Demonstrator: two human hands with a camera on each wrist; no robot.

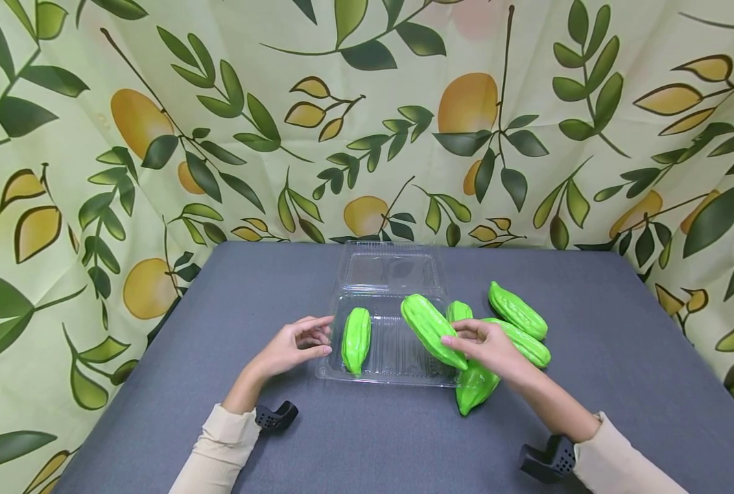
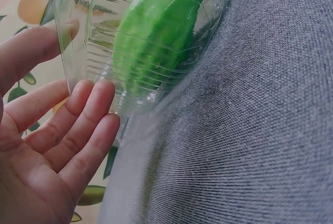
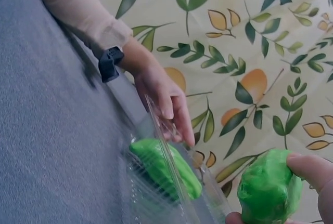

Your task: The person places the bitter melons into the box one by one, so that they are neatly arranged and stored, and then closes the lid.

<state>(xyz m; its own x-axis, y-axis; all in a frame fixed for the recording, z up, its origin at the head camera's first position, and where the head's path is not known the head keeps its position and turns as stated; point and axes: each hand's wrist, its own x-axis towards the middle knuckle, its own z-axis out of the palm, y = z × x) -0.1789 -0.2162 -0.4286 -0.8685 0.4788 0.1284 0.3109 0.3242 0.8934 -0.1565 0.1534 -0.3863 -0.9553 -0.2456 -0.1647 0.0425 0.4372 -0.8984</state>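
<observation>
My right hand (image 1: 493, 348) pinches a bright green, ridged bitter melon (image 1: 427, 326) between thumb and fingers, over the right part of a clear plastic clamshell box (image 1: 392, 379). In the right wrist view, the end of that held melon (image 3: 269, 187) faces the camera. Another bitter melon (image 1: 356, 341) lies lengthwise in the box's left side. My left hand (image 1: 288, 348) is at the left wall of the box, fingers loosely bent. From the left wrist view, its fingertips (image 2: 101, 96) are right at the clear rim, with the melon (image 2: 156, 37) behind the plastic.
Several more bitter melons lie to the right of the box, among them one at the back (image 1: 518, 312) and one in front (image 1: 477, 387), partly under my right hand. The box's clear lid (image 1: 392, 271) is folded back toward the leaf-patterned cloth (image 1: 367, 137). A grey cloth covers the table (image 1: 367, 439).
</observation>
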